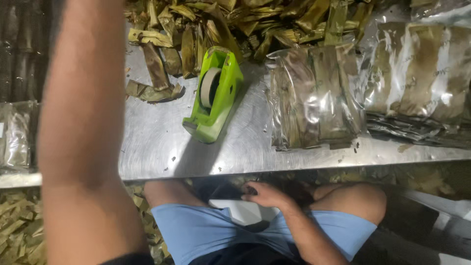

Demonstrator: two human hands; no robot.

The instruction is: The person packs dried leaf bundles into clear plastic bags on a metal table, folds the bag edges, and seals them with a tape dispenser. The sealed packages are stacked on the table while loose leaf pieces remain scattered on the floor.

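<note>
Down in the lap, below the edge of the steel table (162, 147), the right hand (265, 195) rests palm-down on a pale grey-white object (245, 212) sitting on the blue shorts (196, 230). Fingers are curled loosely over its top edge, so it's touching rather than properly gripping it, far as I can see. Can't tell what the object is; it looks like smooth, hard plastic, so my guess is it's stiff, fairly light and a bit slick, and best grabbed around the body rather than by an edge.

The left arm (83, 122) runs straight up the left side of the view and its hand is out of shot past the top, so no idea whether it's holding anything.

Up on the table there's a lime-green tape dispenser (213, 95) with a roll in it, well apart from the right hand. Behind it is a heap of dried folded leaves (221, 24), and off to the right are clear plastic packets of leaves (314, 98), stacked flat. More leaf scraps (19, 230) litter the floor.
</note>
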